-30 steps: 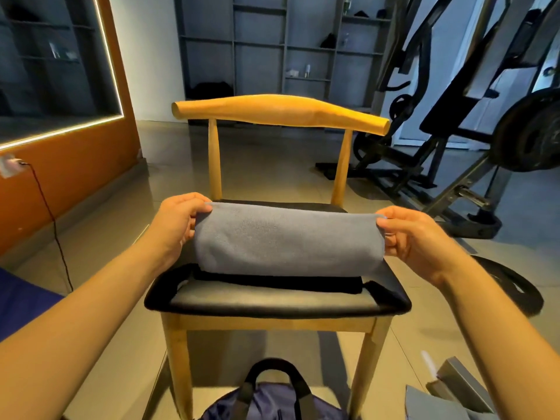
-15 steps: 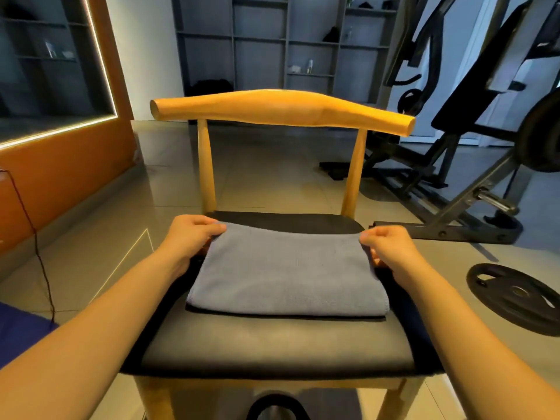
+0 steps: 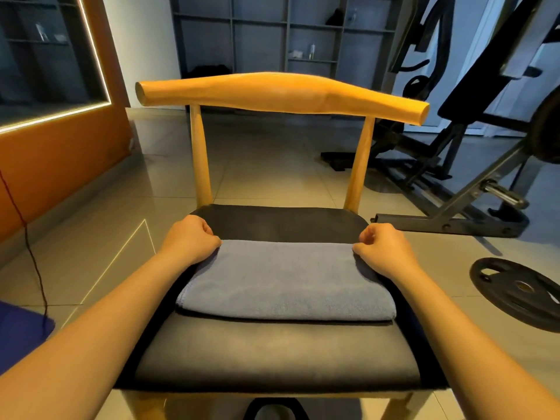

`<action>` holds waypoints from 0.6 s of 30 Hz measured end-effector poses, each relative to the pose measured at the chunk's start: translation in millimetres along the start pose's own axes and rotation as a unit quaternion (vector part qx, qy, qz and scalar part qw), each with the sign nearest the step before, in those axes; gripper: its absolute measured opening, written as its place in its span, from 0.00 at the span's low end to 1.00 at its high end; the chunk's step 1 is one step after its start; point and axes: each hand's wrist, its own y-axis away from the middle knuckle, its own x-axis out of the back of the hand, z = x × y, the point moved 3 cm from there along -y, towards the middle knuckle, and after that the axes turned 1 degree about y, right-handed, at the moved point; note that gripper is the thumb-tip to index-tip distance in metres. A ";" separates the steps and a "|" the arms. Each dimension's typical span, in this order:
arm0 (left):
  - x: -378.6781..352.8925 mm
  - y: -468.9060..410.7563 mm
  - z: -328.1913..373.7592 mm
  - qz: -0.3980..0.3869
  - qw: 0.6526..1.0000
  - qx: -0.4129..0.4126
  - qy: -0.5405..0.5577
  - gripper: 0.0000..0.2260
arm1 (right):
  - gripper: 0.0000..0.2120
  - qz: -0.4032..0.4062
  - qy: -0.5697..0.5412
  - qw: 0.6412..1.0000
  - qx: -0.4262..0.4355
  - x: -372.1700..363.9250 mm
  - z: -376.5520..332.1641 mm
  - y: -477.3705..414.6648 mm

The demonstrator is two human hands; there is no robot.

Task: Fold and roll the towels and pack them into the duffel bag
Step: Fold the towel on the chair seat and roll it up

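Grey towel (image 3: 285, 280) lies folded flat on the chair seat (image 3: 272, 356), left hand (image 3: 191, 239) and right hand (image 3: 385, 248) pinching its far corners, with rolling and bagging seemingly undone.

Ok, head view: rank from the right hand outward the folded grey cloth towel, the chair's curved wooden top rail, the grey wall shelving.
1. folded grey cloth towel, its corner pinched by the right hand.
2. curved wooden top rail, above and beyond.
3. grey wall shelving, far behind.

Left hand (image 3: 191, 239), right hand (image 3: 385, 250): both curled.
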 end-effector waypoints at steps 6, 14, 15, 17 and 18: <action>8.1 9.5 6.7 -0.117 0.990 0.029 -0.074 0.21 | 0.14 -0.129 -0.007 0.990 0.061 -1.0 -9.8 -1.9; 25.9 6.4 4.6 -0.184 0.982 0.040 0.023 0.11 | 0.08 -0.200 -0.092 0.975 0.019 11.7 -16.3 5.8; 29.5 4.9 3.7 -0.190 0.980 0.042 0.046 0.09 | 0.07 -0.214 -0.119 0.970 0.004 15.1 -16.7 8.8; 36.5 -0.3 3.8 -0.191 0.978 0.045 0.069 0.03 | 0.06 -0.265 -0.195 0.944 -0.034 19.9 -17.5 17.8; 39.8 -5.5 5.1 -0.179 0.981 0.045 0.067 0.03 | 0.06 -0.294 -0.237 0.925 -0.052 21.7 -18.2 23.8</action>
